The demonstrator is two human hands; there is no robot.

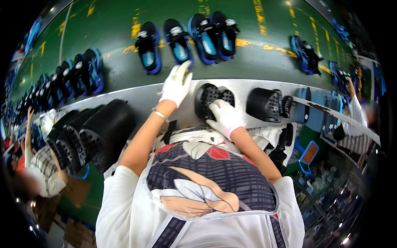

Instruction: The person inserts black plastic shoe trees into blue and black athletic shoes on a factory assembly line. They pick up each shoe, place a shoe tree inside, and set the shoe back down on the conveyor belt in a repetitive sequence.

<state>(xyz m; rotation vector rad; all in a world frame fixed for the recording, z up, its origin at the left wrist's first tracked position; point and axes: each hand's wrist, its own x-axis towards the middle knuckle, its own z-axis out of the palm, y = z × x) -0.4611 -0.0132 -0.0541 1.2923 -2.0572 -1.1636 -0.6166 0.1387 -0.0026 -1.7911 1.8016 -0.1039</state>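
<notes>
My left hand (177, 86), in a white glove, reaches over the green surface with its fingers apart. Its fingertips are at the heel of a black and blue shoe (178, 43) with a light blue insole; whether they touch it I cannot tell. On the metal ledge, my right hand (226, 119), also gloved, has its fingers bent over a black moulded piece (203, 99) full of round holes. A smaller perforated black piece (226, 96) stands right beside it. Further shoes flank the first: one on its left (148, 49) and a pair (209, 39) on its right.
Large black perforated pieces (108, 128) are stacked at the left, and another (262, 104) lies right on the metal ledge (165, 93). Rows of shoes (84, 72) extend along the green surface (111, 45). Co-workers are at the left (45, 173) and right (357, 111).
</notes>
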